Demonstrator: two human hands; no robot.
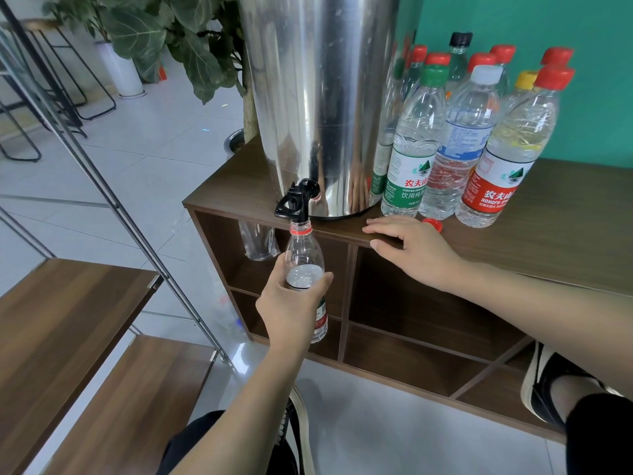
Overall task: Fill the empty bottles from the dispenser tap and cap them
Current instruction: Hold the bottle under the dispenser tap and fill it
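The bottle (305, 269) stands straight up and down with its open mouth right under the black tap (297, 200), at about 9 o'clock from the middle of the view; its long side runs from 12 o'clock down to 6 o'clock; water shows about halfway up it, so I think it is not full yet. The left hand (291, 303) has its fingers and thumb curled round the middle of the bottle and holds it up in the air in front of the shelf; this hand is the one on the job. The right hand (414, 248) lies flat with straight fingers on the front edge of the brown cabinet (565, 214), at 3 o'clock from the bottle, and it holds nothing. A loose red cap (432, 223) lies on the cabinet top just beside that hand, at its 12 o'clock; I think the right hand is the nearer one to pick it up when the bottle is full. The tap sticks out of the big shiny dispenser (318, 97), which sits on the cabinet at 12 o'clock from the bottle. A bunch of capped bottles (472, 132) stands at 3 o'clock from the dispenser; nothing sits between the right hand and the cap. A leafy plant (178, 39) is behind, at 10 o'clock.
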